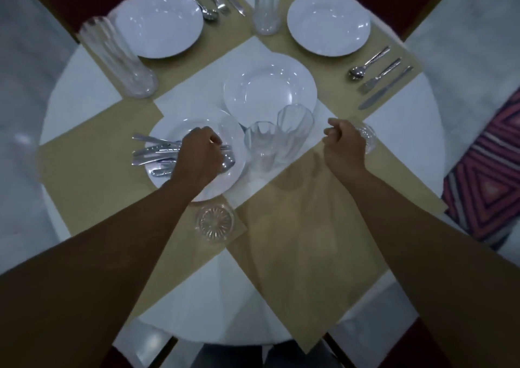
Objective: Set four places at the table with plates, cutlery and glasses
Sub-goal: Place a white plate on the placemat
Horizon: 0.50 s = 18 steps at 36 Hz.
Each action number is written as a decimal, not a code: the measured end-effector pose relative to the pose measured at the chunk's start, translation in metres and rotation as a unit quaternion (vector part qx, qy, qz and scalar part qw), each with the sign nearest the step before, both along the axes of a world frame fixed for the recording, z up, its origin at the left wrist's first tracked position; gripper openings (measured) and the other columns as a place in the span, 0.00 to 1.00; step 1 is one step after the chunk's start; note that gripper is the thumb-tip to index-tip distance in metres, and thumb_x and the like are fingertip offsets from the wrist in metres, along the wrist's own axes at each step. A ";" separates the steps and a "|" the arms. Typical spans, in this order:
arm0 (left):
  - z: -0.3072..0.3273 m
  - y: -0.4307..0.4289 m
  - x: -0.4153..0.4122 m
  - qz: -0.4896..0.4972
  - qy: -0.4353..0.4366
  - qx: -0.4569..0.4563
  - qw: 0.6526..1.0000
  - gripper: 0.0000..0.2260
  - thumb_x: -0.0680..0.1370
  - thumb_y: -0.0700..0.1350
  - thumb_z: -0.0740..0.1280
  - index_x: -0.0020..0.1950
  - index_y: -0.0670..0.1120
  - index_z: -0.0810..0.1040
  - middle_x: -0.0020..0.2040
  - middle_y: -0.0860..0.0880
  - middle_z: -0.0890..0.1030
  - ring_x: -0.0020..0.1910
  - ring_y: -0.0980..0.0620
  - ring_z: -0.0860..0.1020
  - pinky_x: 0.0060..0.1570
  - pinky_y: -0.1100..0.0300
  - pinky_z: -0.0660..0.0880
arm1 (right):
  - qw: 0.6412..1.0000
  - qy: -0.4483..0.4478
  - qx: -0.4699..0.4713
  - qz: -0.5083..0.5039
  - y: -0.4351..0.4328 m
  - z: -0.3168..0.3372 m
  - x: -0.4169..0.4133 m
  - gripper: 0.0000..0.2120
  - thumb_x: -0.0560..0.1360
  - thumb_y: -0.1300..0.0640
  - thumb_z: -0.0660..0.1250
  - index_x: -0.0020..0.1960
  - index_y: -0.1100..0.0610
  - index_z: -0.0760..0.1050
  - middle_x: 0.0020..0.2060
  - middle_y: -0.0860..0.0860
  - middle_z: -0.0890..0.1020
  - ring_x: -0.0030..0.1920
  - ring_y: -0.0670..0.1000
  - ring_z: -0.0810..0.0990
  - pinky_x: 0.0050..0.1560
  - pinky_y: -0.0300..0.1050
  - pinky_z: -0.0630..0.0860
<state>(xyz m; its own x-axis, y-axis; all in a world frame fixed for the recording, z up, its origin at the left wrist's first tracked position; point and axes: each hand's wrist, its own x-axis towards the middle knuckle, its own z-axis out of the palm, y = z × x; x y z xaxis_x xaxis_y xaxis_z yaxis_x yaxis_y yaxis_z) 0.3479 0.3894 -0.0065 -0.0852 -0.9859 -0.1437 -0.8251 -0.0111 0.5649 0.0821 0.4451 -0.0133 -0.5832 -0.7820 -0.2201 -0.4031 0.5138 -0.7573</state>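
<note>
Table (84, 81) round and white, with tan placemats (295, 241) laid in a cross over it. Far-left place set: plate (159, 23), glass (118, 58) at its left, spoon, fork and knife (215, 0) side by side at its right. Far-right place set: plate (328, 21), tall glass (267, 2) to its left, a second cutlery set (380, 76) in a row on the mat nearer the camera. Spare plate (270, 86) sits in the table's centre. Near-left plate (225, 182) overlaps the corner of the near-left mat and carries loose cutlery (154, 154), handles fanned out past its left rim. Left hand (201, 156) over that plate, knuckles up, fingers curled down and closed on the loose cutlery. Two upright glasses (261, 148) stand touching or nearly so, between the near-left plate and the right hand. Low cut glass (215, 221) stands just below the near-left plate, beside the left forearm. Right hand (344, 145) hovers at the mat's edge, fingers curled in and thumb against the forefinger. Another glass (368, 140) shows partly from behind its knuckles; cannot tell whether the fingers grip it or merely hide it. Patterned red fabric (484, 176) at the right edge, off the table.
</note>
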 end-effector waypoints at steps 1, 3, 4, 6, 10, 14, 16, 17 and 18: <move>-0.003 -0.010 -0.002 0.000 0.001 -0.007 1.000 0.11 0.74 0.34 0.60 0.48 0.43 0.81 0.51 0.43 0.82 0.54 0.46 0.78 0.58 0.57 0.71 | 1.000 -0.015 0.005 -0.009 -0.008 0.000 -0.001 0.18 0.81 0.61 0.55 0.66 0.58 0.76 0.53 0.53 0.84 0.53 0.53 0.84 0.60 0.48 0.77; -0.007 -0.029 -0.006 0.003 0.013 -0.018 1.000 0.12 0.75 0.35 0.59 0.51 0.43 0.80 0.53 0.45 0.81 0.56 0.48 0.77 0.57 0.62 0.68 | 0.999 -0.041 0.018 -0.025 -0.023 -0.011 -0.007 0.18 0.80 0.57 0.56 0.66 0.56 0.77 0.53 0.52 0.84 0.53 0.54 0.84 0.59 0.50 0.80; -0.008 -0.037 -0.010 0.003 0.021 -0.022 1.000 0.12 0.76 0.36 0.59 0.52 0.44 0.80 0.54 0.45 0.81 0.56 0.48 0.77 0.56 0.63 0.68 | 0.998 -0.048 0.021 -0.028 -0.031 -0.023 -0.013 0.19 0.78 0.54 0.57 0.65 0.55 0.77 0.54 0.52 0.85 0.53 0.54 0.85 0.60 0.53 0.80; -0.009 -0.052 -0.016 -0.001 0.037 -0.033 0.999 0.12 0.77 0.36 0.59 0.55 0.43 0.80 0.54 0.46 0.80 0.56 0.49 0.76 0.55 0.62 0.68 | 0.997 -0.067 0.030 -0.040 -0.043 -0.028 -0.016 0.21 0.75 0.49 0.60 0.65 0.53 0.77 0.54 0.51 0.85 0.52 0.53 0.85 0.60 0.57 0.80; -0.016 -0.084 -0.026 -0.010 0.052 -0.034 0.998 0.16 0.76 0.34 0.60 0.60 0.44 0.77 0.55 0.44 0.79 0.58 0.47 0.75 0.57 0.62 0.68 | 0.993 -0.100 0.053 -0.039 -0.059 -0.026 -0.013 0.20 0.82 0.58 0.64 0.73 0.59 0.71 0.50 0.51 0.81 0.33 0.37 0.78 0.34 0.26 0.74; -0.024 -0.110 -0.036 -0.017 -0.051 0.017 0.998 0.20 0.79 0.38 0.61 0.71 0.47 0.70 0.64 0.46 0.77 0.66 0.43 0.68 0.64 0.50 0.64 | 0.992 -0.107 0.049 -0.034 -0.074 -0.041 -0.016 0.21 0.82 0.58 0.65 0.74 0.60 0.71 0.44 0.47 0.81 0.38 0.38 0.78 0.41 0.29 0.76; -0.027 -0.120 -0.042 -0.017 -0.106 0.049 0.993 0.17 0.80 0.43 0.61 0.69 0.47 0.70 0.61 0.45 0.78 0.66 0.42 0.66 0.62 0.49 0.64 | 0.992 -0.111 0.053 -0.026 -0.079 -0.042 -0.015 0.19 0.82 0.58 0.66 0.72 0.59 0.74 0.41 0.46 0.81 0.39 0.42 0.78 0.49 0.40 0.76; -0.028 -0.123 -0.044 -0.016 -0.128 0.057 0.990 0.14 0.80 0.45 0.61 0.66 0.47 0.71 0.58 0.45 0.79 0.64 0.41 0.66 0.60 0.49 0.65 | 0.992 -0.110 0.053 -0.019 -0.080 -0.043 -0.015 0.16 0.81 0.60 0.66 0.68 0.58 0.77 0.39 0.47 0.82 0.38 0.43 0.78 0.49 0.41 0.75; -0.028 -0.127 -0.047 -0.016 -0.149 0.061 0.987 0.11 0.80 0.46 0.61 0.62 0.46 0.72 0.55 0.44 0.79 0.63 0.41 0.66 0.58 0.50 0.66 | 0.993 -0.111 0.047 -0.014 -0.082 -0.044 -0.015 0.14 0.80 0.61 0.66 0.64 0.56 0.79 0.35 0.45 0.81 0.36 0.44 0.77 0.48 0.42 0.74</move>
